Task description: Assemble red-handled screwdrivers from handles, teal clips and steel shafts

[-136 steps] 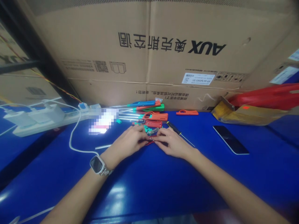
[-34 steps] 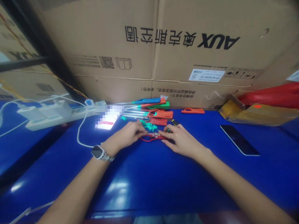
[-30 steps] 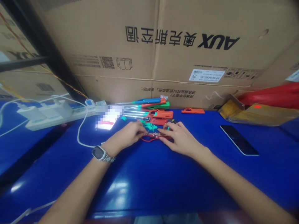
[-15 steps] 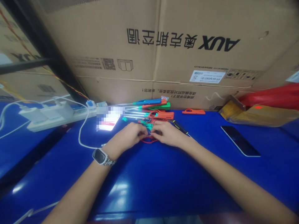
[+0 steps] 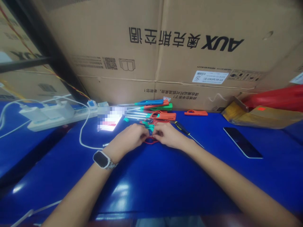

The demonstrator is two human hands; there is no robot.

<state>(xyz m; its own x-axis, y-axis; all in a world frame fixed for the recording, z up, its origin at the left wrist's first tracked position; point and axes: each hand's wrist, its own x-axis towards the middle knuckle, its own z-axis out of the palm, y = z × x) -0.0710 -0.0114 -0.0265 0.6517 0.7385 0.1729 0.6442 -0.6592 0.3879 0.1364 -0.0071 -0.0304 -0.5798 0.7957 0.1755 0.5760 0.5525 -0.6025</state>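
With fingers curled inward and thumb drawn close, left hand at the left side of a red lighter casing. Facing it from the right, right hand, thumb and forefinger brought nearly together. Cannot tell the grip of either, with fingertips blurred and partly hidden. Between and below both sets of fingertips, the casing, on a blue tabletop, mostly covered, with a rounded red loop in sight. Just beyond, teal plastic parts, then an orange lighter and a bunch of others with blue and green handles. On the left wrist, a watch. Near the right hand, a black-and-yellow screwdriver. Farther right, an orange casing piece and a dark-screened phone. To the left, a lit phone and a white power strip. Behind everything, a large AUX cardboard box.
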